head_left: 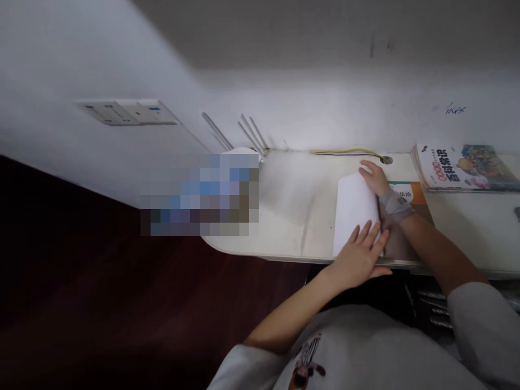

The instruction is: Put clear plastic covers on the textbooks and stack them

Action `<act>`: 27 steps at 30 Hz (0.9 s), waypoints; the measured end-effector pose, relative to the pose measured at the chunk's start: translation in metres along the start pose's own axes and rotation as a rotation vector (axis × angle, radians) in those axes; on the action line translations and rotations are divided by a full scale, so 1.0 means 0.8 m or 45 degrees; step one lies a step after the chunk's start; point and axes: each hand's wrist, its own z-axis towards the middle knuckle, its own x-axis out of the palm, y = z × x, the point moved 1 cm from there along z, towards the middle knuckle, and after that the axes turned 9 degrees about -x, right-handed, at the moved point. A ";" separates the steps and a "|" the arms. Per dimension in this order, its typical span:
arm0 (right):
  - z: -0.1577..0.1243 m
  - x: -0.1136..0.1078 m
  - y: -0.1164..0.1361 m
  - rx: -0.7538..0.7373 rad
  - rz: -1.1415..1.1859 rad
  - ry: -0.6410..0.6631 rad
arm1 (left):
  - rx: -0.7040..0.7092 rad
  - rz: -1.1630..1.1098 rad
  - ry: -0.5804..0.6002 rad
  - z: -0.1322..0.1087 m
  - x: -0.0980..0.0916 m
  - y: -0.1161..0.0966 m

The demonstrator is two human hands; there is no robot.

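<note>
A white sheet of paper, seemingly folded, lies on the white desktop and partly over a book with a green, white and orange cover. My left hand rests on the paper's near right part, fingers spread and flat. At the far right corner of the paper is my right hand, its fingers slightly bent, with a gap between thumb and forefinger. It touches the paper's edge. A grey band with a dark face circles my right wrist.
Magazines lie stacked at the right by the wall. A white device with several antennas stands left, beside a pixelated patch. A yellow cable runs along the back to a hole. Wall sockets are at the left. The desk has a rounded left end.
</note>
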 end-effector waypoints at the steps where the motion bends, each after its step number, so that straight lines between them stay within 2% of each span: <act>1: -0.006 0.000 -0.007 0.029 0.034 -0.027 | -0.005 0.049 -0.020 -0.005 0.006 -0.008; 4: -0.031 0.004 -0.018 0.091 0.100 -0.009 | -0.069 0.192 -0.083 -0.009 0.023 -0.014; 9: -0.065 0.015 -0.010 0.069 0.016 0.114 | -0.121 0.260 -0.172 -0.011 0.045 -0.009; 20: -0.067 0.018 -0.011 -0.059 -0.089 0.317 | -0.212 0.268 -0.141 -0.023 0.048 -0.007; 27: -0.067 0.021 -0.006 -0.070 -0.174 0.327 | -0.237 0.247 -0.138 -0.022 0.055 -0.001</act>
